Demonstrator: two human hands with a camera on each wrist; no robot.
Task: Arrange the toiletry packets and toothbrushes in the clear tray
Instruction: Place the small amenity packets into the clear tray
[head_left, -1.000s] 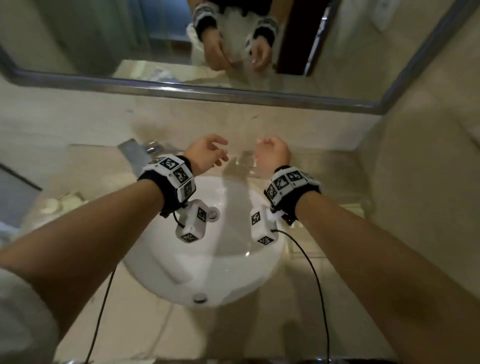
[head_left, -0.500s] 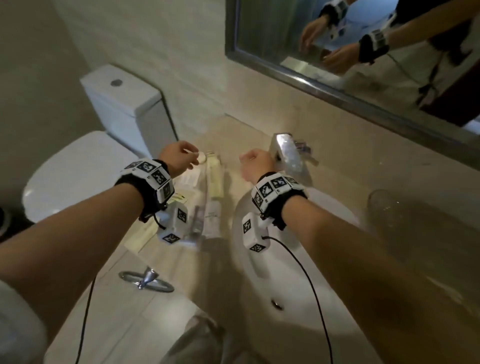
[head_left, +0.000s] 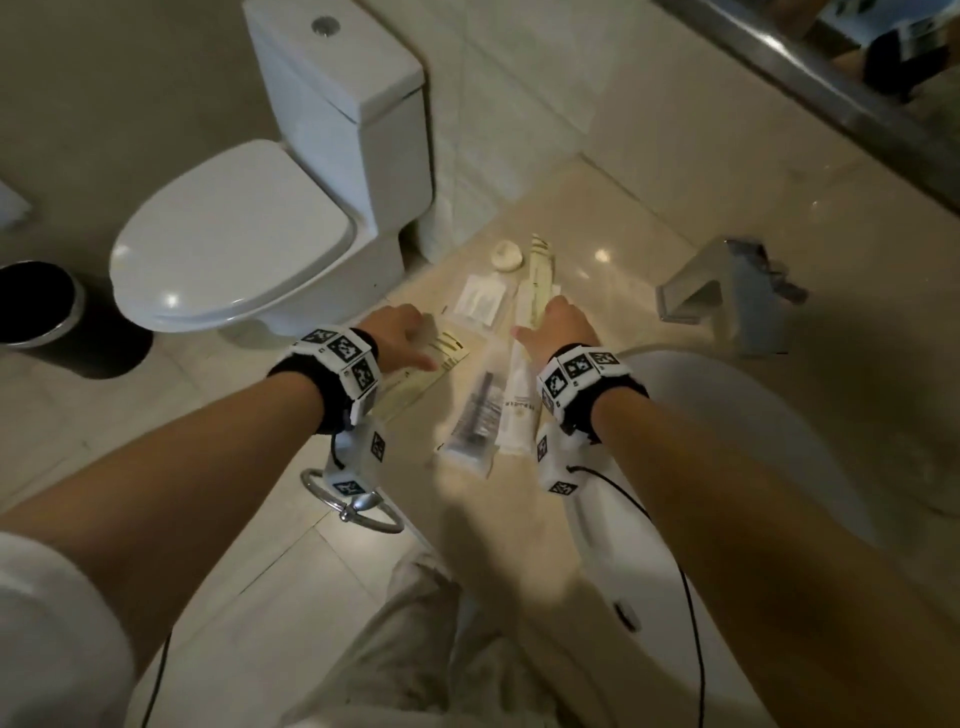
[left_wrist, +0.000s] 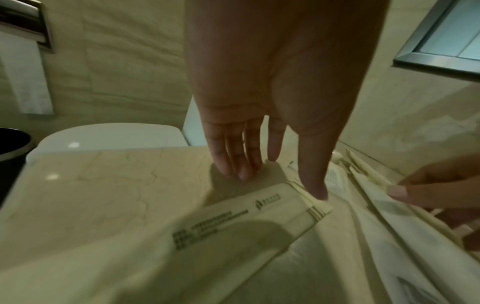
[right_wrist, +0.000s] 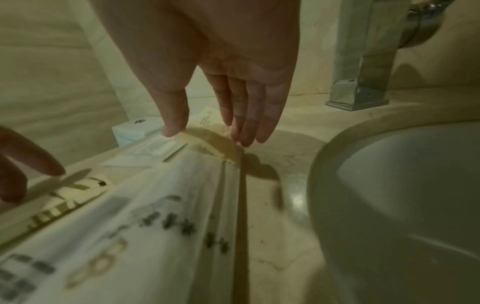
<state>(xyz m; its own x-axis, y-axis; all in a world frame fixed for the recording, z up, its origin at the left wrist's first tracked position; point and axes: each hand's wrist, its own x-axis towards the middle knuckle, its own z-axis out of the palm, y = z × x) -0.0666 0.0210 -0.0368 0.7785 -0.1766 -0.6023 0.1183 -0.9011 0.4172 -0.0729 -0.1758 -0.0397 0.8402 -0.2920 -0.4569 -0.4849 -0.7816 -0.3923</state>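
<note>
Since half a second ago both hands have dropped from loose curls above the bench to flat, straight-fingered reaches onto the packets, and the head view has tilted down so the toilet now fills the upper left.

The left hand (head_left: 400, 332) lies with fingers straight, its fingertips (left_wrist: 241, 174) touching the beige marble bench (head_left: 613, 218) and its thumb on the corner of a cream printed packet (left_wrist: 233, 222). The right hand (head_left: 558, 330) is likewise spread and grips nothing; its fingers (right_wrist: 249, 127) press the far end of a long cream sachet (head_left: 537, 280), beside two wrapped toothbrush packets (head_left: 493, 410) lying lengthwise towards the person. A small clear flat packet (head_left: 480, 301) and a round wrapped soap (head_left: 506, 255) lie further back, near the wall. I cannot make out a clear tray under them.

Right of the packets the white basin (head_left: 737, 431) is sunk into the bench, with a square chrome tap (head_left: 727, 296) behind it and the mirror frame (head_left: 810, 67) above. Left of the bench stand the white toilet (head_left: 234, 239), lid down, and a black bin (head_left: 36, 306) on the tiled floor. A chrome towel ring (head_left: 353, 499) hangs off the front edge of the bench.
</note>
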